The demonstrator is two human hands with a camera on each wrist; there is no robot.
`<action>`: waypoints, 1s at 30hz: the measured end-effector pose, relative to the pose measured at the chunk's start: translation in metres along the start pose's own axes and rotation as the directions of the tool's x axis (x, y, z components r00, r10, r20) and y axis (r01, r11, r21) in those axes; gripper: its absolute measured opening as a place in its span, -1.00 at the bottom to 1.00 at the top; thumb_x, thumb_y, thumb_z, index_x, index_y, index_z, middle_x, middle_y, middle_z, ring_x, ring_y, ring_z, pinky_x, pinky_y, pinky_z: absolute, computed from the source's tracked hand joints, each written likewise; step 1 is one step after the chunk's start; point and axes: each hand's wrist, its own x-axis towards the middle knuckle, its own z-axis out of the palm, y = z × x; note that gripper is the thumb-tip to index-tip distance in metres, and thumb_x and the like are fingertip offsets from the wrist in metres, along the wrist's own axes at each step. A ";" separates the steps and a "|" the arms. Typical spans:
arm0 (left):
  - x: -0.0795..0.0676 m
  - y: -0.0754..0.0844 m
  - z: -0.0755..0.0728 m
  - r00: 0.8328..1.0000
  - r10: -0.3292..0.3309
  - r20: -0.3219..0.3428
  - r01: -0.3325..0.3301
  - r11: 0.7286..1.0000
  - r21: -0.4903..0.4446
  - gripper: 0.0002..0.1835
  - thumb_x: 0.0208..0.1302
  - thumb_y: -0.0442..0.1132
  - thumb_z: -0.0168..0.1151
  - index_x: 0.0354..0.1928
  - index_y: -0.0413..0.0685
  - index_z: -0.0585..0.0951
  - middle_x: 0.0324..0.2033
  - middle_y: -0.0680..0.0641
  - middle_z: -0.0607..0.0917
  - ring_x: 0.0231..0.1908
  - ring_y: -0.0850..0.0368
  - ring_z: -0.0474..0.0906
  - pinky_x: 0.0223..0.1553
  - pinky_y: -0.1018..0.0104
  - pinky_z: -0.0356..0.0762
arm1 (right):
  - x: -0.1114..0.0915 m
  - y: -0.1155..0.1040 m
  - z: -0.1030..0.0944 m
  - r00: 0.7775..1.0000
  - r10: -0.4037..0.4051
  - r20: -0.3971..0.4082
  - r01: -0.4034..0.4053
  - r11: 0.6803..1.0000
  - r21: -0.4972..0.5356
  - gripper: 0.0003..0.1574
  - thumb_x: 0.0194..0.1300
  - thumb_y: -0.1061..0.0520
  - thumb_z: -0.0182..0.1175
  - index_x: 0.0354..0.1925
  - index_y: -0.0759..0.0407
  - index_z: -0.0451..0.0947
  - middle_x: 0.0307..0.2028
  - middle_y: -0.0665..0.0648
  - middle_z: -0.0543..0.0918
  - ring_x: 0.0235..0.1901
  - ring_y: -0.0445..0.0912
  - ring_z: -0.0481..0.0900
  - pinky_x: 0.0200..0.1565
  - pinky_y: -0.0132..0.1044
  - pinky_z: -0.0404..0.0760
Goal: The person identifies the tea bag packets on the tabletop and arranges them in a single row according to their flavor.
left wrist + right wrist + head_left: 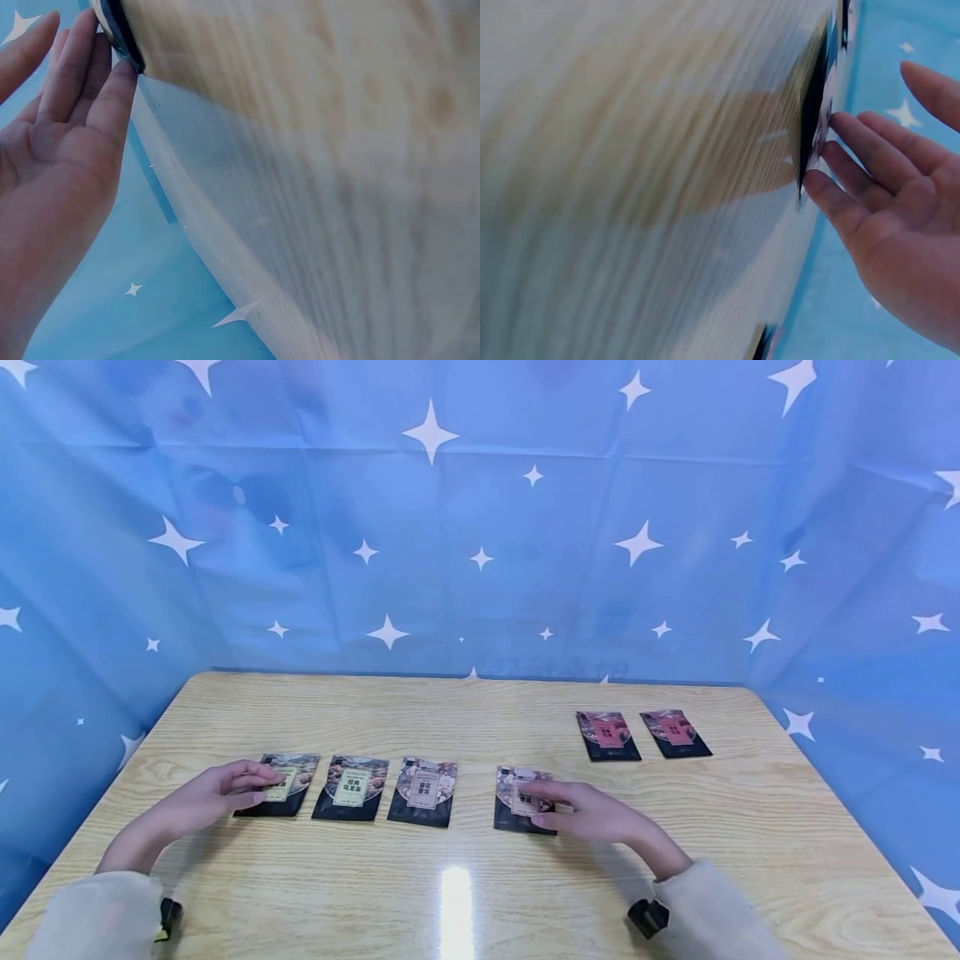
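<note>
In the head view, my left hand reaches over a flat black packet with a yellow label, fingers fairly straight and thumb apart from them. The left wrist view has its fingertips right at the dark packet edge. My right hand lies over a packet with a pale pink label, covering its right side. Seen from the right wrist, the extended fingers touch the packet's printed face, and the thumb stands away from it.
Between the hands lie another yellow-label packet and a pale pink-label packet. Two red-label packets lie at the back right of the wooden table. A blue star-printed curtain hangs behind and at the sides.
</note>
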 end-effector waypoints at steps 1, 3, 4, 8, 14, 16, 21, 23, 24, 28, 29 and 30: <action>0.000 0.000 0.000 1.000 -0.001 0.001 0.001 1.000 -0.002 -0.55 0.35 -0.26 0.03 0.16 -0.43 0.28 0.12 -0.46 0.34 -0.06 0.53 0.38 -0.16 0.36 0.47 | 0.002 -0.001 0.001 1.000 0.000 0.002 0.000 1.000 -0.006 -0.40 0.39 0.05 -0.01 0.33 0.16 0.19 0.30 0.20 0.22 0.32 0.14 0.01 0.17 0.09 0.20; 0.000 0.000 0.000 1.000 -0.004 0.002 0.004 1.000 -0.004 -0.55 0.35 -0.26 0.03 0.16 -0.43 0.27 0.13 -0.46 0.34 -0.05 0.51 0.39 -0.16 0.35 0.47 | 0.007 -0.003 0.002 1.000 -0.010 0.006 0.010 1.000 -0.015 -0.40 0.39 0.04 -0.01 0.33 0.17 0.18 0.30 0.20 0.22 0.32 0.14 -0.01 0.18 0.10 0.17; 0.000 0.000 0.000 1.000 -0.005 0.003 0.005 1.000 -0.004 -0.55 0.35 -0.26 0.03 0.16 -0.43 0.27 0.13 -0.46 0.34 -0.05 0.51 0.39 -0.16 0.35 0.47 | 0.009 -0.004 0.003 1.000 -0.013 0.006 0.013 1.000 -0.025 -0.40 0.38 0.04 -0.01 0.33 0.16 0.19 0.30 0.20 0.22 0.33 0.14 -0.02 0.19 0.10 0.16; 0.001 0.000 0.000 1.000 0.000 0.002 0.000 1.000 -0.004 -0.56 0.35 -0.27 0.02 0.15 -0.43 0.27 0.13 -0.46 0.34 -0.05 0.51 0.39 -0.16 0.35 0.47 | 0.016 -0.006 0.007 0.999 -0.051 0.013 0.051 0.998 -0.046 -0.39 0.38 0.02 0.00 0.32 0.18 0.20 0.29 0.20 0.23 0.32 0.16 -0.03 0.21 0.11 0.10; 0.001 -0.001 0.000 1.000 0.004 0.004 -0.004 1.000 -0.004 -0.56 0.35 -0.27 0.02 0.15 -0.43 0.28 0.13 -0.46 0.34 -0.06 0.53 0.38 -0.15 0.36 0.48 | 0.024 -0.010 0.010 0.996 -0.083 0.029 0.084 0.996 -0.042 -0.38 0.37 0.05 0.01 0.31 0.24 0.19 0.28 0.21 0.25 0.31 0.15 0.02 0.21 0.09 0.12; 0.001 -0.001 0.000 1.000 0.004 0.005 -0.004 1.000 -0.003 -0.57 0.35 -0.27 0.02 0.15 -0.42 0.28 0.13 -0.45 0.34 -0.06 0.53 0.38 -0.16 0.35 0.48 | 0.025 -0.012 0.011 0.996 -0.085 0.031 0.086 0.995 -0.041 -0.37 0.37 0.05 0.02 0.31 0.25 0.19 0.28 0.21 0.26 0.31 0.15 0.03 0.21 0.09 0.13; 0.001 -0.001 0.000 1.000 0.008 0.007 -0.008 1.000 -0.008 -0.57 0.35 -0.28 0.02 0.15 -0.43 0.28 0.13 -0.46 0.33 -0.06 0.57 0.36 -0.16 0.36 0.48 | 0.028 -0.016 0.013 0.996 -0.079 0.036 0.080 0.996 -0.039 -0.37 0.37 0.04 0.02 0.31 0.25 0.18 0.28 0.20 0.26 0.31 0.13 0.04 0.21 0.08 0.14; 0.001 -0.002 0.000 1.000 0.009 0.008 -0.009 1.000 -0.011 -0.56 0.35 -0.28 0.02 0.15 -0.43 0.27 0.13 -0.47 0.33 -0.07 0.58 0.36 -0.15 0.37 0.48 | 0.028 -0.018 0.014 0.997 -0.074 0.037 0.076 0.996 -0.043 -0.36 0.37 0.04 0.02 0.32 0.25 0.18 0.28 0.19 0.26 0.31 0.13 0.03 0.21 0.07 0.14; 0.001 -0.002 0.000 1.000 0.010 0.008 -0.010 1.000 -0.010 -0.56 0.36 -0.27 0.02 0.15 -0.44 0.27 0.13 -0.47 0.33 -0.07 0.58 0.36 -0.15 0.38 0.47 | 0.028 -0.018 0.014 0.997 -0.073 0.038 0.075 0.996 -0.042 -0.36 0.37 0.04 0.02 0.32 0.25 0.18 0.28 0.20 0.26 0.31 0.13 0.03 0.21 0.07 0.14; 0.000 -0.002 0.000 1.000 0.020 0.009 -0.019 1.000 -0.008 -0.56 0.36 -0.27 0.01 0.15 -0.44 0.27 0.13 -0.48 0.32 -0.06 0.60 0.35 -0.14 0.39 0.47 | 0.028 -0.020 0.014 0.997 -0.064 0.042 0.066 0.997 -0.042 -0.36 0.36 0.03 0.03 0.32 0.24 0.19 0.28 0.18 0.27 0.31 0.12 0.05 0.20 0.06 0.17; 0.000 -0.002 0.000 1.000 0.022 0.009 -0.022 1.000 -0.008 -0.56 0.36 -0.27 0.01 0.15 -0.45 0.27 0.13 -0.48 0.31 -0.06 0.60 0.35 -0.14 0.39 0.47 | 0.028 -0.020 0.014 0.997 -0.064 0.043 0.066 0.997 -0.041 -0.36 0.37 0.03 0.02 0.31 0.24 0.19 0.28 0.19 0.27 0.31 0.12 0.05 0.19 0.07 0.17; 0.000 -0.002 0.000 1.000 0.024 0.010 -0.024 1.000 -0.007 -0.56 0.36 -0.26 0.01 0.14 -0.45 0.27 0.13 -0.48 0.31 -0.06 0.61 0.34 -0.14 0.40 0.47 | 0.028 -0.020 0.015 0.997 -0.063 0.044 0.065 0.997 -0.039 -0.36 0.37 0.03 0.02 0.31 0.24 0.19 0.27 0.18 0.27 0.30 0.11 0.07 0.19 0.06 0.19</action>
